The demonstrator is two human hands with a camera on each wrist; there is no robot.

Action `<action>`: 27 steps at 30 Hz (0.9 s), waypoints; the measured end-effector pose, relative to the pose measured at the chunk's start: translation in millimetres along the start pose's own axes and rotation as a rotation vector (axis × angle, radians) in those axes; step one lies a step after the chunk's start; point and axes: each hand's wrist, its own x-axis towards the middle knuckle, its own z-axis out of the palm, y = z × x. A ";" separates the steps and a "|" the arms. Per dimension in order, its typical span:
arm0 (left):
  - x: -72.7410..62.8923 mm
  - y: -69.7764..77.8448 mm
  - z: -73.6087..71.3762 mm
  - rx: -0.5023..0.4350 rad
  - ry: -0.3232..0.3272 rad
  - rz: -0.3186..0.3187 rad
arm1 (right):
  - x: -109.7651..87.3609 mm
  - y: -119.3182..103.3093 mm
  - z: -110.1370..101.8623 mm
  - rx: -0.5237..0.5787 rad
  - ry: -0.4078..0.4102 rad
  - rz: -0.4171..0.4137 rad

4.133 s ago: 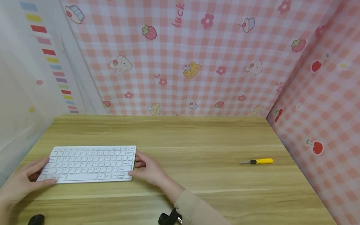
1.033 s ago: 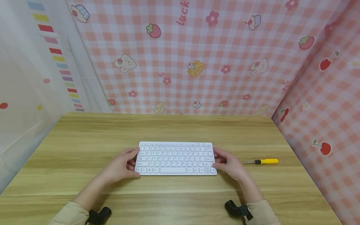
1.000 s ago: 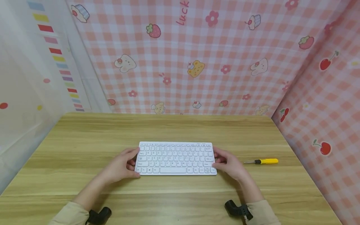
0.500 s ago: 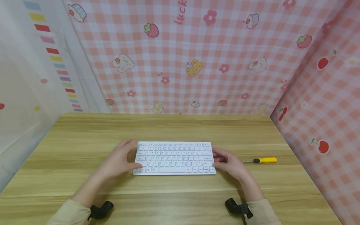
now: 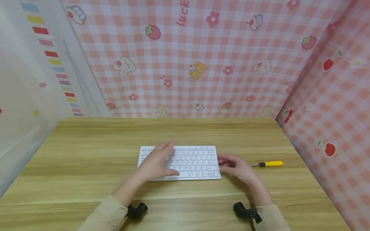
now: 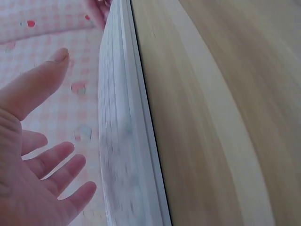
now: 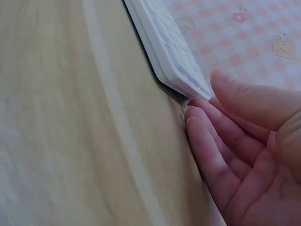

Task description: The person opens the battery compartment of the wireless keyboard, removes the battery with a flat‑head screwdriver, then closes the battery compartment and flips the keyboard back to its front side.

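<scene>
**Left hand over keyboard, right hand at its right end**

White keyboard point(image 5: 185, 162) lies flat on the wooden bench point(image 5: 86, 166), about mid-bench, long side toward the person. Left hand point(image 5: 157, 163) is above the keyboard's left half, palm down, fingers point(image 6: 56, 165) straight and spread, thumb out to the side; in the left wrist view the fingers sit apart from the key surface, holding nothing. Cannot tell from the head view whether the fingertips touch the keys.

Right hand point(image 5: 235, 165) is at the keyboard's right short end. Fingers point(image 7: 211, 146) lie together, loosely bent, their tips touching the keyboard's end edge down at bench level; thumb sits above that corner. Not clearly wrapped round it.

Yellow-handled screwdriver point(image 5: 267, 164) lies on the bench just right of the right hand, apart from it, handle pointing right. Both wrists carry black camera mounts point(image 5: 245, 211) over beige sleeves point(image 5: 104, 215). Pink checked cloth point(image 5: 202, 64) with cartoon prints hangs behind and to the right of the bench.
</scene>
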 end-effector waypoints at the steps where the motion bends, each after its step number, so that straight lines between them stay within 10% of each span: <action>1: 3.7 4.0 3.3 0.005 -0.007 0.010 | -1.0 -0.2 -1.3 0.006 -0.005 -0.001; 18: 57.7 49.1 52.6 0.183 -0.111 0.173 | -16.9 1.0 -37.5 -0.068 -0.012 -0.063; 27: 74.3 59.1 71.4 0.208 -0.172 0.092 | -21.9 11.9 -52.8 -0.040 -0.007 -0.102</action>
